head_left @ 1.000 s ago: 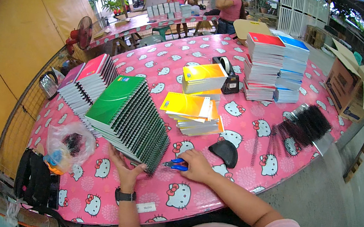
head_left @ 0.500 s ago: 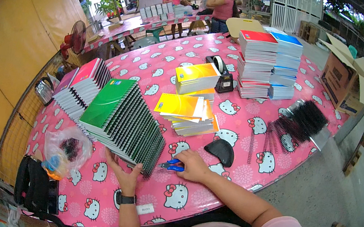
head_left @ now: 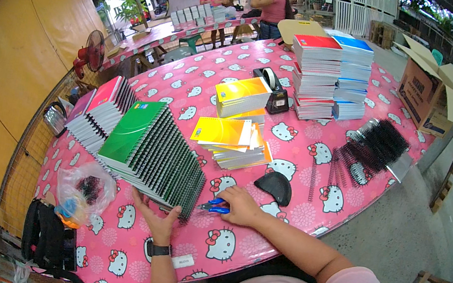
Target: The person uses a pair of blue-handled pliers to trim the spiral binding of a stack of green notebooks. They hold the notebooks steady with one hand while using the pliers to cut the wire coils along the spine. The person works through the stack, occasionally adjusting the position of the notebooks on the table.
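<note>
A tall stack of green spiral notebooks stands left of centre, its black coil bindings facing right. Low on its near end is my left hand, thumb at the right corner and fingers at the left, gripping the base; some fingertips are hidden. My right hand rests on the tabletop just right of the stack, closed over the blue handles of small wire cutters. The cutters' jaws point left toward the lowest coils. Beyond my right hand lies a dark half-round pad.
Yellow notebooks, a tape dispenser, and red and blue stacks stand farther back. Loose black coils lie right, near an open carton. Left are bound red notebooks, a plastic bag and a black bag.
The view has shifted slightly. Both my hands, the cutters and the green stack keep their places. In the background, one person at the far table has changed posture a little.
</note>
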### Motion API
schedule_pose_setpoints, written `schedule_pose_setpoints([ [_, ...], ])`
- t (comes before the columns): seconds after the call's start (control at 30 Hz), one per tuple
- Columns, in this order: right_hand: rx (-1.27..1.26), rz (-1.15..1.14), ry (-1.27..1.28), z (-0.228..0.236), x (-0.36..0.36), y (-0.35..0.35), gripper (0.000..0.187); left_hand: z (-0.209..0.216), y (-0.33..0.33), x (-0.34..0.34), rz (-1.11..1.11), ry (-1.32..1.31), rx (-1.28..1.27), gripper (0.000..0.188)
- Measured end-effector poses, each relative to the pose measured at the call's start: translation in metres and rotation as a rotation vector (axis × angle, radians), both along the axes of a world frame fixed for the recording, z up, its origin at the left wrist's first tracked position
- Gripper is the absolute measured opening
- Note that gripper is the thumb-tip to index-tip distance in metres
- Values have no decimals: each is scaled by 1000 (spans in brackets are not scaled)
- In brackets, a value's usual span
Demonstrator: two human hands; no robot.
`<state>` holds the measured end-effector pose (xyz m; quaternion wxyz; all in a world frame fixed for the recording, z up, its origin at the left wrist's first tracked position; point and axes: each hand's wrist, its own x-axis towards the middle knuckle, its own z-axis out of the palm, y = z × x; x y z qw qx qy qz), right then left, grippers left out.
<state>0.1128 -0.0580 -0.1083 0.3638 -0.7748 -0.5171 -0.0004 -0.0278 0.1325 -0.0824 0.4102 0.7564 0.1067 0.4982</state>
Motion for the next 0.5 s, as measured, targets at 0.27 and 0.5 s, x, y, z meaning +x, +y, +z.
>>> schedule_pose_setpoints([
  [0.27,53,-12,-25,-4,0,2,41,0,1,-1,9,-10,-18,109],
  [0.5,52,-13,-26,-3,0,0,42,1,-1,-1,14,8,-10,108],
])
